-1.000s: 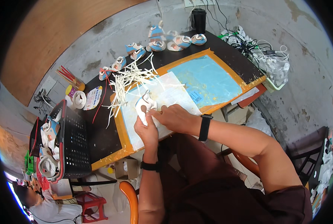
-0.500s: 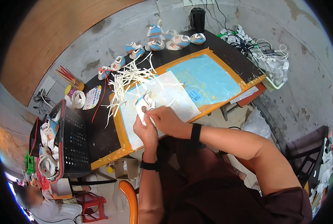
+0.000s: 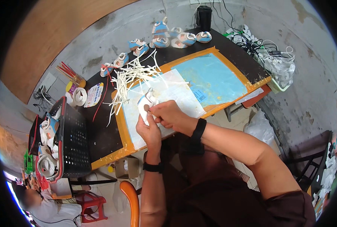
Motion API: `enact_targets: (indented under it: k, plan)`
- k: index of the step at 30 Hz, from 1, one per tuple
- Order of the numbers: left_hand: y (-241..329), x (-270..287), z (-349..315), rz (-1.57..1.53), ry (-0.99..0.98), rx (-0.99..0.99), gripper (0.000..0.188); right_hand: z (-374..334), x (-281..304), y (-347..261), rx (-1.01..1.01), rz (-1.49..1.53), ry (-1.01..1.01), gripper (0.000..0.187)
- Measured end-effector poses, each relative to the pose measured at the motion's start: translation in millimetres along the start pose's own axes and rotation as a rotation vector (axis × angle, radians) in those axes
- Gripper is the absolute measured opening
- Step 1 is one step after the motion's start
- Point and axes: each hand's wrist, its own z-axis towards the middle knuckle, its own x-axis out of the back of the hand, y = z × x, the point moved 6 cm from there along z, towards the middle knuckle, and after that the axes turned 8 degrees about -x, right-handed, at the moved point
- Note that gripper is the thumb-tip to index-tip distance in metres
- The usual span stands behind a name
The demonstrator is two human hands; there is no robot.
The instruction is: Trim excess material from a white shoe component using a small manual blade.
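A small white shoe upper [image 3: 142,101] with blue and brown patches is held above the white sheet [image 3: 176,90] at the table's near edge. My left hand [image 3: 150,132] is closed round its lower end, thumb on top. My right hand [image 3: 171,115] comes in from the right, thumb and forefinger pinched at the upper's edge beside a round brown patch. Whether those fingertips also hold a smaller piece is hidden. Beyond the upper lies a tangled heap of thin white strips [image 3: 132,77], with a few red cords [image 3: 101,99] at its left.
Several small shoes [image 3: 160,41] line the table's back edge. At left stands a dark basket [image 3: 74,138] with more uppers, near a tape roll [image 3: 79,96] and a jar of red sticks [image 3: 78,80]. A blue sheet [image 3: 217,79] is taped at right. Another person [image 3: 49,206] sits lower left.
The view has shifted slightly. My right hand has turned a little and its fingers sit closer round the upper's edge. Both hands keep hold of the upper.
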Motion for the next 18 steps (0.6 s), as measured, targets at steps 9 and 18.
enact_targets:
  k: [9, 18]
  plan:
    - [-19.3, 12.7, 3.7, -0.25, 0.019, 0.175, 0.025, -58.9, 19.5, -45.1, 0.487, -0.671, 0.075, 0.021]
    - [0.0, 7.7, 4.8, -0.624, -0.188, 0.444, 0.04, -19.7, 16.5, -39.4, 0.404, -0.283, -0.154, 0.019]
